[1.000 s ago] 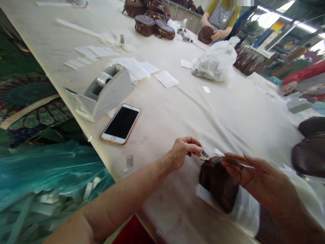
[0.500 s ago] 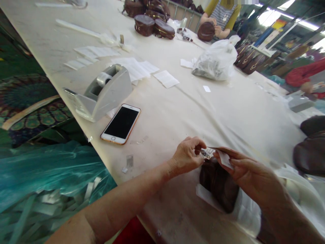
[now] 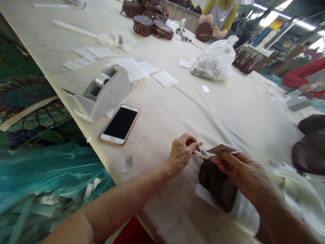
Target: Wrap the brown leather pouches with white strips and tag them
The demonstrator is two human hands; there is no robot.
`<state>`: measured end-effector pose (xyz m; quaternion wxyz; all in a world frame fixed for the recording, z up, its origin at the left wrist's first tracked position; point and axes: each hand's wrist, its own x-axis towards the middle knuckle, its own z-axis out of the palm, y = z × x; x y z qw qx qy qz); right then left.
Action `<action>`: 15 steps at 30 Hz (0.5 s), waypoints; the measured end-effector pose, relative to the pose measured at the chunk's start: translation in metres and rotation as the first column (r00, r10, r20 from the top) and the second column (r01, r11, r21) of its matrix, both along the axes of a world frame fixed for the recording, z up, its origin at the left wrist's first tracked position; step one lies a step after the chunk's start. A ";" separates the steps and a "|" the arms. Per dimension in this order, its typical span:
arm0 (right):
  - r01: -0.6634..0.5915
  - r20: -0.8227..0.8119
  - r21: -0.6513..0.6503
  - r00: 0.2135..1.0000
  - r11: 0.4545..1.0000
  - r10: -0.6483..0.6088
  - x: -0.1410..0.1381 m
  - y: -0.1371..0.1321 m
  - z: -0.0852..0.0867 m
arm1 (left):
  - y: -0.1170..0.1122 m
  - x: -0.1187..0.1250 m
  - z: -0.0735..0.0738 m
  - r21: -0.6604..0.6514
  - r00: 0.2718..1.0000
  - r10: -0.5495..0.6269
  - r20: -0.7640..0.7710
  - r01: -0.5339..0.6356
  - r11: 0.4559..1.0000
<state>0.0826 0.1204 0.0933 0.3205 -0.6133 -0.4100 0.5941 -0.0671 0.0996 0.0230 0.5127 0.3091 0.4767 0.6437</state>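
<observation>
My left hand [image 3: 183, 151] pinches a thin white string [image 3: 201, 149] between thumb and fingertips, just above a small metal clasp [image 3: 205, 157]. In my right hand [image 3: 243, 169] is a flat brown tag [image 3: 221, 149] with a white edge, gripped between thumb and fingers. The string runs toward the tag and the clasp. Below both hands a dark brown leather bag [image 3: 218, 186] rests on the table, partly hidden by my right hand. White wrapping [image 3: 247, 211] lies beside and under the bag.
A white phone [image 3: 120, 124] and a tape dispenser [image 3: 106, 91] lie left on the table [image 3: 162, 115]. Paper slips [image 3: 165, 79], a filled plastic bag [image 3: 213, 59] and brown bags [image 3: 143, 26] lie farther back. More brown bags [image 3: 309, 152] sit right. A co-worker [image 3: 219, 17] holds one.
My left hand has drawn slightly up and left, and the string now shows taut from its fingertips. My right hand has turned the tag flatter, brown face showing.
</observation>
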 end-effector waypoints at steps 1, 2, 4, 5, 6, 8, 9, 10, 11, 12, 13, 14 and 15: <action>-0.004 0.015 0.001 1.000 1.000 0.004 -0.001 0.000 0.001 | 0.000 0.000 0.000 -0.028 0.996 -0.010 0.093 0.013 1.000; -0.017 0.027 0.005 0.999 1.000 0.017 -0.001 0.001 0.003 | 0.001 0.001 0.000 -0.054 0.987 -0.023 0.161 0.032 0.998; -0.057 0.046 0.031 0.997 0.998 0.055 -0.002 0.001 0.005 | 0.001 0.002 0.000 -0.097 0.960 -0.065 0.272 0.095 0.991; -0.074 0.053 0.050 0.996 0.996 0.072 -0.002 0.001 0.006 | 0.001 0.002 -0.001 -0.112 0.945 -0.090 0.316 0.131 0.985; -0.088 0.059 0.069 0.995 0.994 0.084 -0.003 0.001 0.007 | 0.001 0.002 -0.001 -0.122 0.931 -0.111 0.349 0.163 0.979; -0.103 0.069 0.088 0.993 0.991 0.097 -0.004 0.001 0.008 | 0.001 0.002 -0.002 -0.130 0.913 -0.128 0.387 0.191 0.973; -0.108 0.074 0.086 0.992 0.990 0.101 -0.005 0.001 0.008 | 0.001 0.001 -0.002 -0.132 0.909 -0.124 0.397 0.190 0.973; -0.113 0.080 0.081 0.991 0.990 0.107 -0.006 0.001 0.008 | 0.001 0.001 -0.002 -0.135 0.905 -0.117 0.408 0.187 0.973; -0.120 0.088 0.076 0.990 0.990 0.113 -0.006 0.001 0.008 | 0.001 0.000 -0.002 -0.138 0.901 -0.109 0.419 0.182 0.973; -0.129 0.099 0.071 0.988 0.989 0.122 -0.007 0.001 0.008 | 0.001 0.000 -0.002 -0.140 0.898 -0.104 0.428 0.179 0.974; -0.142 0.112 0.065 0.985 0.988 0.134 -0.008 0.001 0.008 | 0.001 -0.001 -0.001 -0.142 0.896 -0.102 0.433 0.180 0.973; -0.158 0.130 0.058 0.980 0.986 0.150 -0.009 0.001 0.009 | 0.001 -0.001 -0.001 -0.143 0.893 -0.103 0.438 0.182 0.973; -0.178 0.153 0.048 0.974 0.983 0.169 -0.010 0.002 0.009 | 0.000 0.000 -0.001 -0.139 0.889 -0.109 0.445 0.189 0.972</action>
